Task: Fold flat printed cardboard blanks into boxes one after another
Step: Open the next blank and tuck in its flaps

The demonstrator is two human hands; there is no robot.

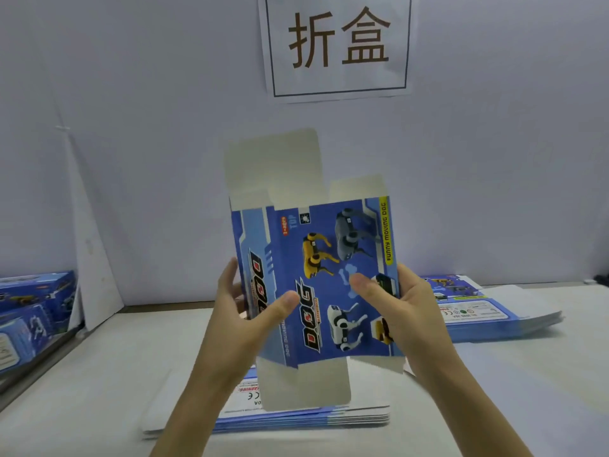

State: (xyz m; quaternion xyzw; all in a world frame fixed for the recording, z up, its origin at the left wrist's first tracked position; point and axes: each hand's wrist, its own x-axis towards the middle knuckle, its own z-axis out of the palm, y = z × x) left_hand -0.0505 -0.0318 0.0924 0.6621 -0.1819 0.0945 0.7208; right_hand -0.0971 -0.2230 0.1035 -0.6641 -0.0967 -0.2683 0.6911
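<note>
A blue cardboard blank [316,245] is held up in the air by two hands, above the table [82,390] and in front of a pale wall [494,159]. Robot dogs and the word DOG are printed on the side that is seen. White flaps are seen at its top and at its bottom. The left edge of the blank is gripped by the left hand [240,311]: the thumb is pressed on the printed side and the fingers are curled behind the edge. The right edge is gripped the same way by the right hand [405,308], with the thumb laid on the picture and the fingers hidden behind the card. Under the blank, a pile of flat blanks [296,420] is laid on the table. A second flat pile [494,321] is seen on the table to the right, well apart from the first. At the far left, blue folded boxes [36,301] are stacked beside the table. A white paper sign [339,44] with two big dark marks is stuck on the wall above.
</note>
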